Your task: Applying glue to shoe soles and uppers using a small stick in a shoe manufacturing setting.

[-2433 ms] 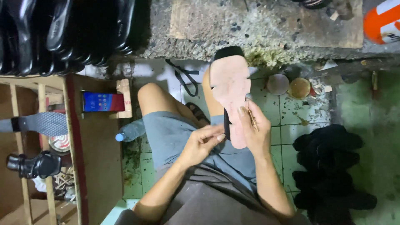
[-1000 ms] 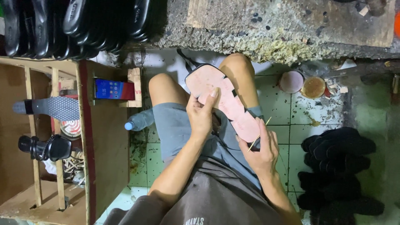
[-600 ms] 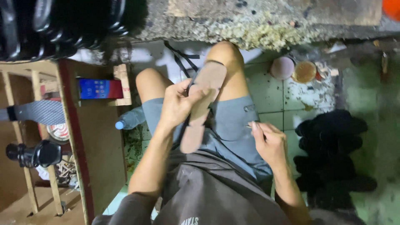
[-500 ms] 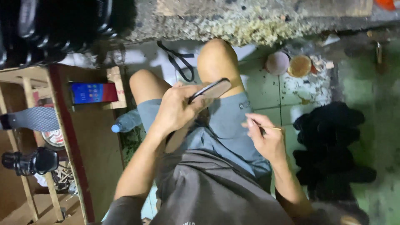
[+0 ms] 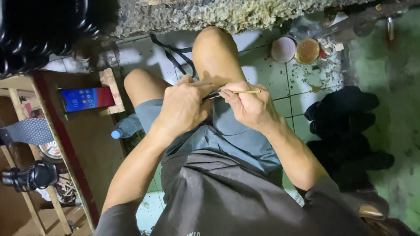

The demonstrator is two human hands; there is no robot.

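While your hands meet over the right knee: step in hand looks like working the sole's edge with the stick.
Left hand [image 5: 183, 107]: fingers curled shut around the shoe sole [image 5: 212, 94]. Only a thin dark sliver of the sole shows, edge-on, past your knuckles.
Right hand [image 5: 247, 105]: thumb and fingertips pinched on a thin pale stick [image 5: 246, 91], its tip touching the sole's exposed end.
Sole location: in your left fist, above your lap, just in front of the raised knee [image 5: 216, 52].
Next move calls for: a steady left grip and a light stroke along the edge. If the stick needs a fresh load, you have a long reach, because the two round pots [image 5: 295, 50] sit on the tiled floor [image 5: 262, 65] well beyond the knee.
Nearby: phone [image 5: 85, 98] on the wooden shelf [image 5: 78, 140]; plastic bottle [image 5: 127, 127] by your left thigh; dark shoe pile [image 5: 345, 131] to your right.
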